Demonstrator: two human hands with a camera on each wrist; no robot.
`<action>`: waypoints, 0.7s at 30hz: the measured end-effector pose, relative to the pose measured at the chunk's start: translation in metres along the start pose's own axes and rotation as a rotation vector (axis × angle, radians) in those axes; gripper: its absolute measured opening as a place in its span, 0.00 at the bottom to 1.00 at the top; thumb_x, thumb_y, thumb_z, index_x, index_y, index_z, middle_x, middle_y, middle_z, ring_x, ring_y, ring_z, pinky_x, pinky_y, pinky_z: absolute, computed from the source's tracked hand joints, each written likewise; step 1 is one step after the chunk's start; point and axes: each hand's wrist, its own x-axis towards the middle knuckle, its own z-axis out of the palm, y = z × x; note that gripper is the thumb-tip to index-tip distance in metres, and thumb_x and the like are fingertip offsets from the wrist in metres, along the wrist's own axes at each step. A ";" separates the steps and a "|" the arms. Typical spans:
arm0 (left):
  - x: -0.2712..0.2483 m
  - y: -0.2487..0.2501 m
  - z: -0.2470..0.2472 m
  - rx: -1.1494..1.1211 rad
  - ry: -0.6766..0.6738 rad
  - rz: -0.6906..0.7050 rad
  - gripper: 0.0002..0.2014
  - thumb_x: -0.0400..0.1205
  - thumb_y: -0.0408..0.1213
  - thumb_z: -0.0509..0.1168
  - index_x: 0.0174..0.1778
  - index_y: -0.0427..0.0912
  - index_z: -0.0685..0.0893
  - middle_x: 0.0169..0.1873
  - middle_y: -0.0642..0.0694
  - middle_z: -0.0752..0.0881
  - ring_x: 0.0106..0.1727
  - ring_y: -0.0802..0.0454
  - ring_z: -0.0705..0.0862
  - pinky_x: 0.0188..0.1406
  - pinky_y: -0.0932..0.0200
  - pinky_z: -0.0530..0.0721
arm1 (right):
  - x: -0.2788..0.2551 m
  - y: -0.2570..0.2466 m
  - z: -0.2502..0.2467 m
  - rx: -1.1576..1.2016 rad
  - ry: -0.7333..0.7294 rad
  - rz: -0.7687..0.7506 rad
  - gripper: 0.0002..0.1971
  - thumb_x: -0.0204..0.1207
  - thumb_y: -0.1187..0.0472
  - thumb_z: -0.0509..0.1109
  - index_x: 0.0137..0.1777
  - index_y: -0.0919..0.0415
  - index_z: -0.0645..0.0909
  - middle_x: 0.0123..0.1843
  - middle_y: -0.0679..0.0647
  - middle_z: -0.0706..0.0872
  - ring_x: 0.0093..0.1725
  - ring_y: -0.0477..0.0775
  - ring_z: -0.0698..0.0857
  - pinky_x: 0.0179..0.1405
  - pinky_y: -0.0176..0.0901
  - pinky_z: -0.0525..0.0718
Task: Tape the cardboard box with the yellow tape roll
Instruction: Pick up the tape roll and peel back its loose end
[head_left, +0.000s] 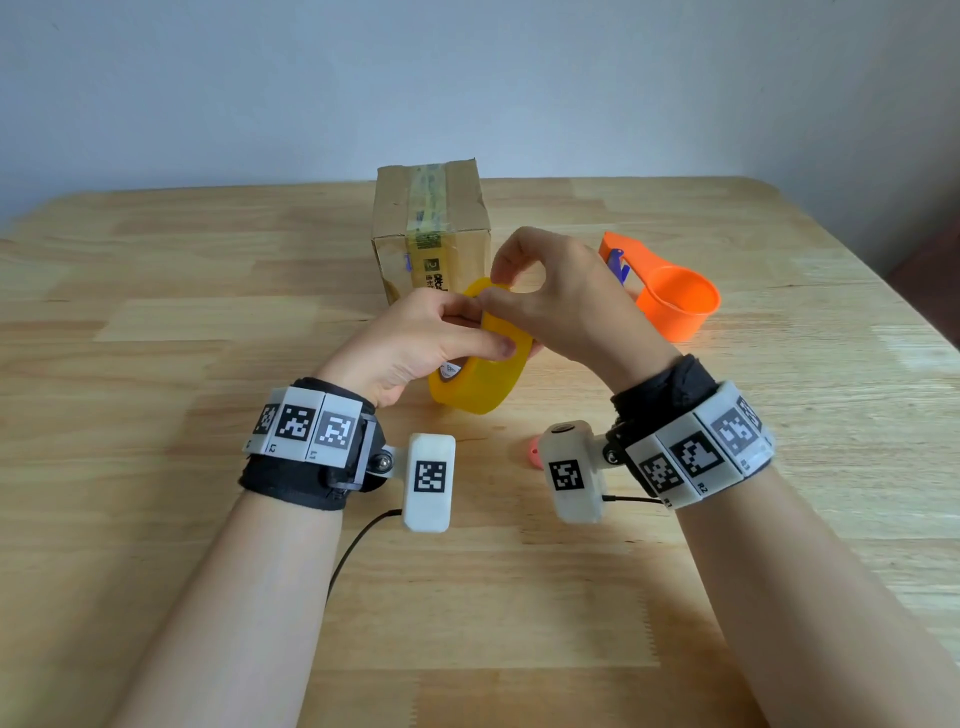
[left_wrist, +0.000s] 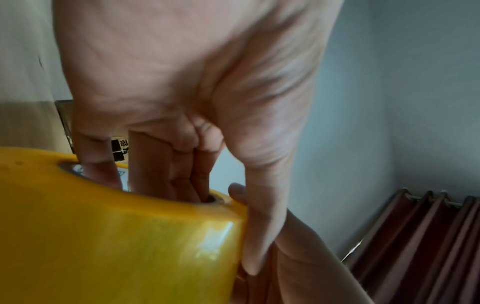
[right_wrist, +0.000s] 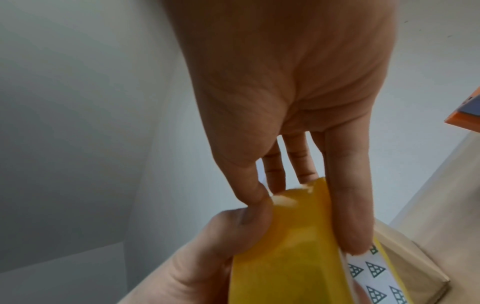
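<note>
The yellow tape roll (head_left: 478, 379) is held on edge just above the table, in front of the cardboard box (head_left: 431, 228). The box stands at mid-table with old clear tape over its top. My left hand (head_left: 470, 332) grips the roll, fingers (left_wrist: 161, 164) curled through the core and thumb across the outer face. My right hand (head_left: 496, 291) pinches the roll's top rim between thumb and fingers (right_wrist: 348, 205). In the right wrist view the roll (right_wrist: 293, 246) shows its printed white core, with the box (right_wrist: 415, 267) below it. The tape's loose end is not visible.
An orange plastic tool (head_left: 670, 296) with a cup-shaped end lies right of the box, close behind my right hand. A small pink object (head_left: 527, 452) sits on the wooden table (head_left: 156, 322) beneath my right wrist. A wall rises behind the table's far edge.
</note>
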 end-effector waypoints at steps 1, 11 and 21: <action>0.000 0.000 0.000 -0.009 0.000 -0.001 0.15 0.70 0.36 0.84 0.52 0.43 0.94 0.47 0.45 0.96 0.53 0.51 0.94 0.56 0.52 0.87 | 0.000 0.000 -0.001 0.013 -0.001 -0.010 0.05 0.74 0.55 0.75 0.45 0.54 0.84 0.49 0.47 0.89 0.23 0.50 0.89 0.27 0.54 0.90; 0.002 -0.005 -0.003 -0.067 -0.016 -0.009 0.14 0.73 0.32 0.81 0.54 0.41 0.93 0.47 0.45 0.95 0.47 0.55 0.92 0.39 0.66 0.84 | 0.000 0.001 0.001 0.033 -0.011 -0.027 0.07 0.75 0.54 0.77 0.43 0.55 0.83 0.49 0.49 0.88 0.24 0.50 0.90 0.20 0.38 0.83; 0.004 -0.007 -0.002 -0.076 -0.015 -0.008 0.23 0.66 0.39 0.84 0.57 0.39 0.93 0.52 0.40 0.95 0.51 0.52 0.92 0.44 0.61 0.83 | 0.000 0.001 0.001 0.053 -0.005 -0.013 0.06 0.74 0.56 0.77 0.42 0.54 0.83 0.49 0.50 0.89 0.24 0.50 0.90 0.17 0.37 0.81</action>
